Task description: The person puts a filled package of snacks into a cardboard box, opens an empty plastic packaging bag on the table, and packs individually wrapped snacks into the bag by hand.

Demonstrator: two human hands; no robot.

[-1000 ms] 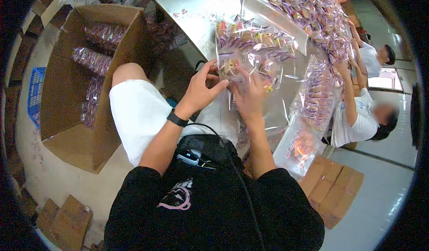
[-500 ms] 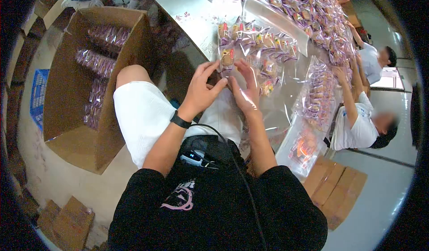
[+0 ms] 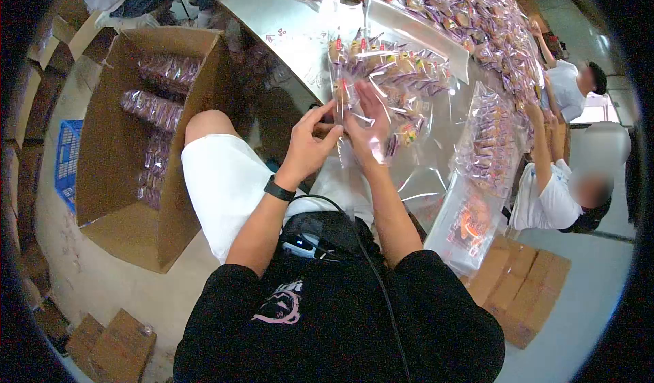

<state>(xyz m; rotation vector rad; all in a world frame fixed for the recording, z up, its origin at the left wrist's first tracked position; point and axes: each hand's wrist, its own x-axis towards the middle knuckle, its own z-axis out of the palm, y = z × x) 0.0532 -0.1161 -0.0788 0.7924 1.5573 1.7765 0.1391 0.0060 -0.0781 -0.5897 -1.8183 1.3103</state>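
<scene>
A large clear plastic bag (image 3: 426, 152) lies at the table's near edge, with rows of small wrapped pastries (image 3: 402, 64) in it. My left hand (image 3: 310, 144) is at the bag's left edge, thumb and fingers apart, fingertips near the film. My right hand (image 3: 368, 125) has its fingers stretched upward, and shiny film covers part of it. A wrapped pastry (image 3: 343, 91) sits between the fingertips of my two hands. A few more pastries (image 3: 407, 132) lie just right of my right hand.
Beyond the bag is a big pile of wrapped pastries (image 3: 470, 22). A filled bag (image 3: 492, 134) and flat printed bags (image 3: 466, 230) lie right. An open carton (image 3: 122, 236) holding filled bags stands left, beside a blue crate (image 3: 67, 161). Two co-workers (image 3: 545, 195) reach toward the pile.
My right hand's fingers have straightened and come closer to my left hand. The view has shifted slightly, and the nearer co-worker's arms have moved. The bag stays in about the same place.
</scene>
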